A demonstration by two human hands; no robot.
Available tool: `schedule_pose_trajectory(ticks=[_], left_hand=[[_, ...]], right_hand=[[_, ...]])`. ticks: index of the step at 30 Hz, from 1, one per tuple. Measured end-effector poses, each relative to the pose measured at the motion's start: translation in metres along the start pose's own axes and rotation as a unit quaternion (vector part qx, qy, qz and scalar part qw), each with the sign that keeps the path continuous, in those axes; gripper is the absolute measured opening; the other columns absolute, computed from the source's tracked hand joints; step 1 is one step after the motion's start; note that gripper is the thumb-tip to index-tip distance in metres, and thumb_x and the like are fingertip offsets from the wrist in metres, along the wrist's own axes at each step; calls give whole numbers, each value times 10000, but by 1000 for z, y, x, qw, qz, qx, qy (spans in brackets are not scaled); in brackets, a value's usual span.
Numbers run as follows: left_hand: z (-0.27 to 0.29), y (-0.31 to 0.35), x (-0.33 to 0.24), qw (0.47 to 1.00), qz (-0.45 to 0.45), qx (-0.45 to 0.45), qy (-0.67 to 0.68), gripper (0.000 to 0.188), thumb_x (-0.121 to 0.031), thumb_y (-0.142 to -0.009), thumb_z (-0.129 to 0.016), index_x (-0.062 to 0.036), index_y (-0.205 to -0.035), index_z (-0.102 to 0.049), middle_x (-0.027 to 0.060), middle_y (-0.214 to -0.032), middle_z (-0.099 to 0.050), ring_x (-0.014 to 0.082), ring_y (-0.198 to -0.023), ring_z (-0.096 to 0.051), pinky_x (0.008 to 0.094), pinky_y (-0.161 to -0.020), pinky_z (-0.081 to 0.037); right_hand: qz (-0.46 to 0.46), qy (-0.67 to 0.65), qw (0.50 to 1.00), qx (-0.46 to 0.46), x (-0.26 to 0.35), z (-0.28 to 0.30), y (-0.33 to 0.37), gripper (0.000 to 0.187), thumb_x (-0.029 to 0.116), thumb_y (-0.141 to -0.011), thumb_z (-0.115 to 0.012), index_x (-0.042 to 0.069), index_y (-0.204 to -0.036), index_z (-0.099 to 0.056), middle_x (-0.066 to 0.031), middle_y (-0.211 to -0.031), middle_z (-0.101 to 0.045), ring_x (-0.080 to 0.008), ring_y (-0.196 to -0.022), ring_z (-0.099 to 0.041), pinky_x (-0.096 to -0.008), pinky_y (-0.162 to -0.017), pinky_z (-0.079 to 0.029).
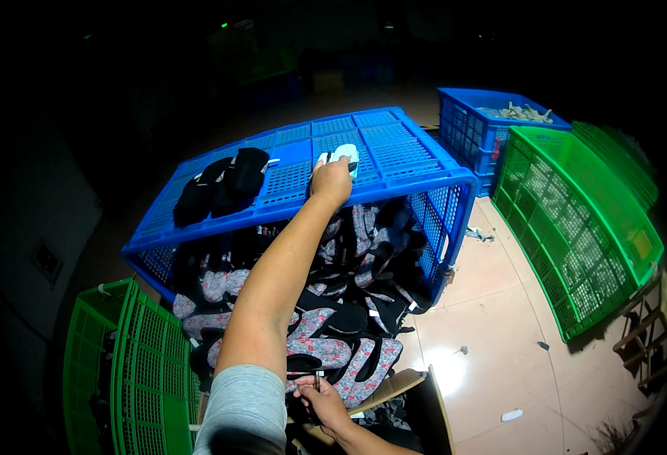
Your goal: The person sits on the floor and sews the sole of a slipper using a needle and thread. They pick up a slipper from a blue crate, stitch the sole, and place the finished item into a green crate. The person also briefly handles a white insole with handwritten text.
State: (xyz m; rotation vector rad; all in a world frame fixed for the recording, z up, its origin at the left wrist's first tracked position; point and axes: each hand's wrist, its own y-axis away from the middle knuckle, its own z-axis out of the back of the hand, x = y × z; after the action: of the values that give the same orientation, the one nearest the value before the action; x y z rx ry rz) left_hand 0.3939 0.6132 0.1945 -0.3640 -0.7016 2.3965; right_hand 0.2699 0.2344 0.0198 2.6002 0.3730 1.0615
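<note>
One pale white-and-mint piece (343, 154) sits on top of the tipped-over blue crate (386, 155), near its front edge, with the left hand (332, 183) grasping it, fingers wrapped round its near end. That edge is the risk imo: if the grip loosens early, the piece could slide off into the floral-lined footwear (341, 353) heaped in the crate's open mouth. Black slippers (246, 173) lie farther left on top, so a careless sideways sweep might shove them about. Closer in, the right hand (324, 406) has curled fingers beside a slim dark thing (318, 378); too small to tell whether they're gripping it. If it's sharp, working under the outstretched arm could mean a nick. The cardboard box (441, 413) just beside that wrist could snag it too, and the heap looks loose enough to slump.
</note>
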Motion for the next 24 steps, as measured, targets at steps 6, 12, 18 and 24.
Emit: schedule_pose_trajectory(ticks=[6, 12, 18, 24], left_hand=[[2, 4, 1, 1000, 3, 8, 7, 431, -81, -852, -497, -170, -1255, -621, 178, -1014, -686, 354, -988, -622, 430, -980, -418], [14, 14, -13, 999, -21, -25, 12, 524, -110, -806, -548, -176, -1326, -564, 146, -1325, -556, 309, -1250, -481, 520, -1103, -265], [44, 79, -16, 961, -186, -187, 81, 598, -178, -747, -634, -143, -1335, -527, 140, -1362, -484, 346, -1323, -396, 542, -1110, -227], [85, 277, 23, 971, -222, 36, 79, 573, -234, -739, -693, -136, -1287, -557, 127, -1335, -485, 339, -1297, -407, 559, -1082, -238]], right_hand=[[-5, 6, 1000, -3, -1, -2, -1, 145, 80, -941, -535, 27, -1059, -600, -12, -837, -611, -68, -684, -485, -184, -609, -388], [-1, 23, 1000, -10, -4, 0, -3, 145, 90, -940, -536, 45, -1065, -597, -2, -837, -611, -55, -656, -470, -183, -554, -371], [30, -28, 998, -39, 7, -5, 8, 149, 82, -932, -547, 47, -1070, -588, -18, -846, -627, -47, -617, -467, -172, -514, -356], [96, -77, 992, -35, 13, -9, 21, 171, 37, -939, -500, -5, -1068, -603, -54, -858, -612, -85, -580, -480, -196, -488, -371]])
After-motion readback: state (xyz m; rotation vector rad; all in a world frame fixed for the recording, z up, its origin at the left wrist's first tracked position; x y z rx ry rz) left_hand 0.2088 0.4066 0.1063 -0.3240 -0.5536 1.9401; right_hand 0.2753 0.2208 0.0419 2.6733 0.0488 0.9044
